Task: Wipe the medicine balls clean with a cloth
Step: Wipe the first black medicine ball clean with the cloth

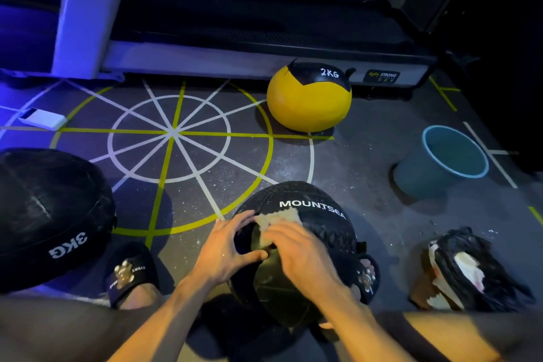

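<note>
A head-worn camera looks down at a dim gym floor (367,161) marked with white and yellow lines. A black ball (296,270) printed "MOUNTSEA" sits on the floor close to the person, between their two sandalled feet. The left hand (226,253) rests on the ball's upper left side, fingers spread and straight, thumb pressed on the seam. The right hand (299,253) lies flat on top of a pale, worn cloth (279,225), pressing it against the upper surface of the ball with straight fingers; the two hands are just beside each other, thumb near the right hand's fingers.

To the left, a second black ball (50,214) marked "3KG" sits near the left foot. Farther away, a yellow ball (308,106) with a black top marked "2KG" rests against the base of a treadmill (235,47). To the right stands a blue bucket (435,167). Near the right foot lies a black bag (476,270) with pale material showing inside. A small white box (44,119) lies at far left.
</note>
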`<action>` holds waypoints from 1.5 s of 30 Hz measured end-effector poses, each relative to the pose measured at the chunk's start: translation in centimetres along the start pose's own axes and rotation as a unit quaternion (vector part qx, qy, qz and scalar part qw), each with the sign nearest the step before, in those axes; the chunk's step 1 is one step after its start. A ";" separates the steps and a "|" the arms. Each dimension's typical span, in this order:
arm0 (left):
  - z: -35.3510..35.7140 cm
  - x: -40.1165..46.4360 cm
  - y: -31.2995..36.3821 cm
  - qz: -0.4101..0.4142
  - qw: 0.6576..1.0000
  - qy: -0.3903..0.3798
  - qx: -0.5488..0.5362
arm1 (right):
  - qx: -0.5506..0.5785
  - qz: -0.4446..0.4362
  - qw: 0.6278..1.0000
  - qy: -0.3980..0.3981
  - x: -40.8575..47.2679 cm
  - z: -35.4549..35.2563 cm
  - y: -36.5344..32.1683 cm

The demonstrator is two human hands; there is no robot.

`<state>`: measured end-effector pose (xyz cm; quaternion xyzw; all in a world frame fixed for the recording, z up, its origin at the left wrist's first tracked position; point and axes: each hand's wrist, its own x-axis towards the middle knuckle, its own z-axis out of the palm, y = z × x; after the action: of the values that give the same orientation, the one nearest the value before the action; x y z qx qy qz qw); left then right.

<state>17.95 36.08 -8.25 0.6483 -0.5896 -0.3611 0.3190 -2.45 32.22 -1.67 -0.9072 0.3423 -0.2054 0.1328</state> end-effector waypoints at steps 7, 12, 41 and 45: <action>-1.1 0.0 -0.8 -0.016 1.000 -0.011 -0.022 | 0.154 0.433 0.865 0.201 -1.8 -6.1 10.2; -3.1 0.8 0.7 -0.002 1.000 -0.009 0.016 | 0.219 0.494 0.780 0.314 -3.6 -6.2 11.1; -1.3 0.6 1.6 0.034 0.997 0.031 0.054 | 0.041 0.236 0.960 0.144 1.8 1.3 0.3; -2.1 0.6 0.7 0.034 0.998 0.029 0.054 | 0.016 0.095 0.991 0.088 1.8 1.0 -0.5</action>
<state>19.34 35.38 -6.58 0.6544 -0.6204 -0.2984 0.3128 -0.50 31.47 -1.86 -0.8466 0.4340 -0.2766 0.1355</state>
